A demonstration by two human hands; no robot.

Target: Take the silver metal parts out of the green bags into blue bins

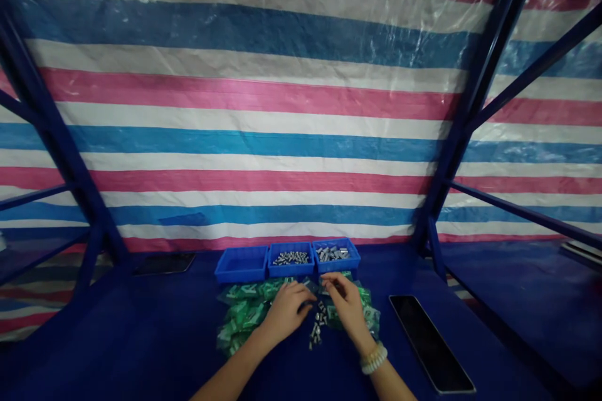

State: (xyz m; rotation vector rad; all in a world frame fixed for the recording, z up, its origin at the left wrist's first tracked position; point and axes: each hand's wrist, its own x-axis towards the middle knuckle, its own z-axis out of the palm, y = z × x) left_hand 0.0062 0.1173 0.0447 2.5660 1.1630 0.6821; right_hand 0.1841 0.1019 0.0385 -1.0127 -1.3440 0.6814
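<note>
My left hand (289,308) reaches over green-printed clear plastic packets (242,319). Its fingers curve, with a gap between thumb and index finger, beside a loose pile of small metal cylinders (318,326). Across the pile, my right hand (345,302) has its thumb and index finger brought together in a pinch. Whatever lies between those fingertips is too small to make out. More green-printed packets (371,319) lie under and beside the right hand. A pale beaded bracelet (374,358) circles the right wrist.
Behind the packets stand three blue trays: an empty left tray (242,264), a middle tray (290,245) and a right tray (336,241), the latter two holding small metal pieces. A dark tablet-like slab (430,344) lies right, a dark flat object (164,264) left. Blue posts (463,131) flank striped sheeting.
</note>
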